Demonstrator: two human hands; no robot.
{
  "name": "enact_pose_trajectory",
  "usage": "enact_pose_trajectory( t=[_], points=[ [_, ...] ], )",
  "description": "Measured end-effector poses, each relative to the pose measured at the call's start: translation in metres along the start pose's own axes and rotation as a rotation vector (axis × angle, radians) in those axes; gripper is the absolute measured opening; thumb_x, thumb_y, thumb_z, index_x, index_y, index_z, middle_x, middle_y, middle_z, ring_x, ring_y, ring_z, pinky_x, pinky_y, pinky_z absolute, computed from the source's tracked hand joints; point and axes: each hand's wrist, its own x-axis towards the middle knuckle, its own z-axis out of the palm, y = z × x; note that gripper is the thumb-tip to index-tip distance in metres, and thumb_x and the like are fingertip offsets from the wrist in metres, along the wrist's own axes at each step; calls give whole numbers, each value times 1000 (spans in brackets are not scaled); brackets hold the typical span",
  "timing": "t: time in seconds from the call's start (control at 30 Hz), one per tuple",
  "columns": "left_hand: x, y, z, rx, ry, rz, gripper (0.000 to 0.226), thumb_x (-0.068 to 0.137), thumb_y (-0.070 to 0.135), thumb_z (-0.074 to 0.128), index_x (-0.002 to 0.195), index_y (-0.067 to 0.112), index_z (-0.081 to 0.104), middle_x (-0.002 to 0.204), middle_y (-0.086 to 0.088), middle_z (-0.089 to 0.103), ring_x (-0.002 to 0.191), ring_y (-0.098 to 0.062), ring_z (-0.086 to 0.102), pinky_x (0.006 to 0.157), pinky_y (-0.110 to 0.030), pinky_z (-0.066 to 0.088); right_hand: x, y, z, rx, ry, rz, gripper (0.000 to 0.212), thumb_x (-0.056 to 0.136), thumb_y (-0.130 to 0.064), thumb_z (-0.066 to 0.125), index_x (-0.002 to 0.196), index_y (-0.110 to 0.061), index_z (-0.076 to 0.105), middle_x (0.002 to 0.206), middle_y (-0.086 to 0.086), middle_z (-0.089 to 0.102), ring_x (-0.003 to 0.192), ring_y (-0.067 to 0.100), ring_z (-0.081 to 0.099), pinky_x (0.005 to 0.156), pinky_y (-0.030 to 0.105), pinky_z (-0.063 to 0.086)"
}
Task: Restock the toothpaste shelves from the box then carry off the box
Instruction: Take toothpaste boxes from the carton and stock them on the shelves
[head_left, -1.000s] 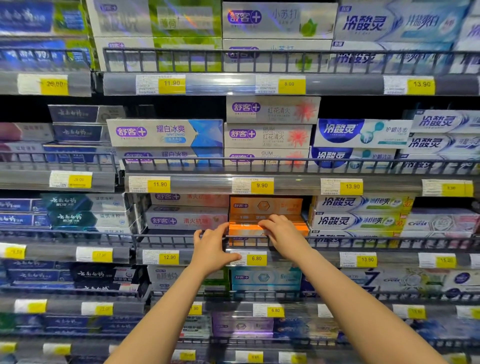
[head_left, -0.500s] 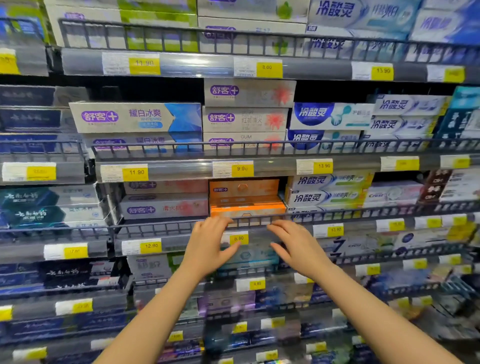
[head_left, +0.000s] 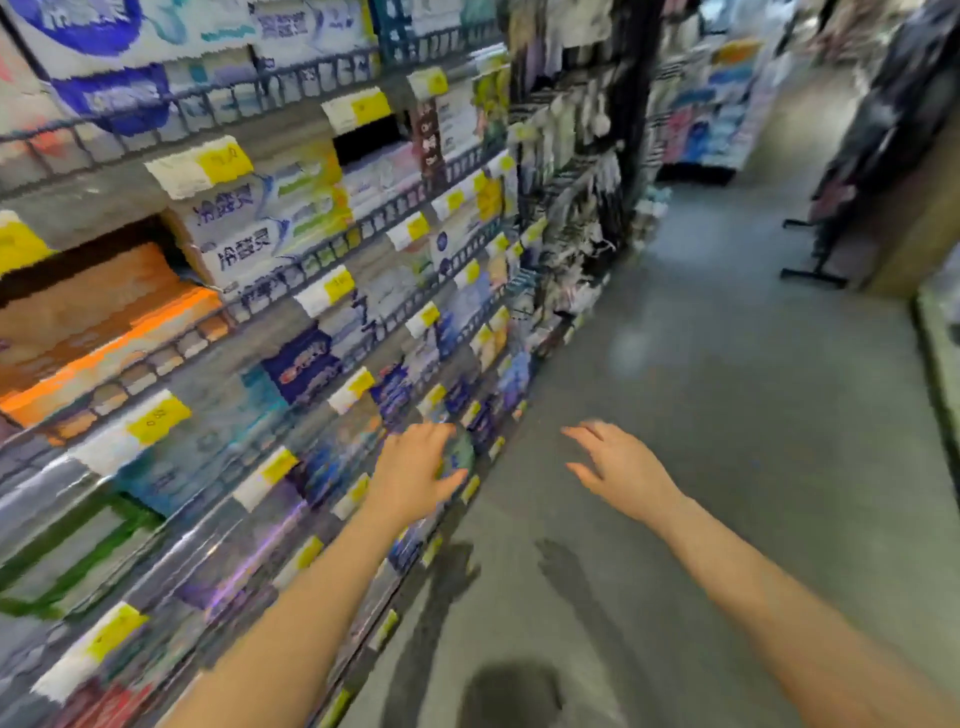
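Pretty blurry shot. The toothpaste shelves (head_left: 291, 270) run along the left, with orange toothpaste boxes (head_left: 104, 317) sitting at the left edge behind the wire rail. Left hand (head_left: 415, 475) is out in front of the lower shelves, fingers spread loose, holding nothing. Right hand (head_left: 618, 467) is over the grey floor (head_left: 753, 415), fingers wide and empty too.

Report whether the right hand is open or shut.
Open: the right hand has spread fingers over the aisle floor, holding nothing.
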Motion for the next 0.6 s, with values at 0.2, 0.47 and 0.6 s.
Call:
enact_pose_trajectory(
  t=[0.2, 0.47, 0.6],
  points=[
    [32, 123, 52, -70, -112, 329, 52, 74, 54, 44, 102, 14, 60, 90, -7, 66, 79, -28, 66, 62, -39, 53, -170, 69, -11, 91, 4, 526, 52, 89, -23, 59, 137, -10, 44, 134, 14, 47, 124, 33, 46, 101, 40, 40],
    [7, 308, 94, -238, -247, 699, 52, 76, 51, 45, 104, 11, 62, 93, -5, 66, 86, -26, 66, 66, -36, 53, -403, 82, -19, 161, 105, 998, 45, 94, -25, 52, 136, -16, 43, 135, 6, 44, 122, 25, 46, 100, 35, 37],
    [-47, 403, 114, -371, -340, 776, 54, 73, 50, 46, 107, 11, 62, 97, -6, 65, 90, -25, 65, 72, -36, 53, -522, 66, -17, 223, 139, 1199, 41, 95, -27, 48, 136, -21, 43, 136, 0, 44, 120, 19, 47, 96, 34, 42]
  ],
)
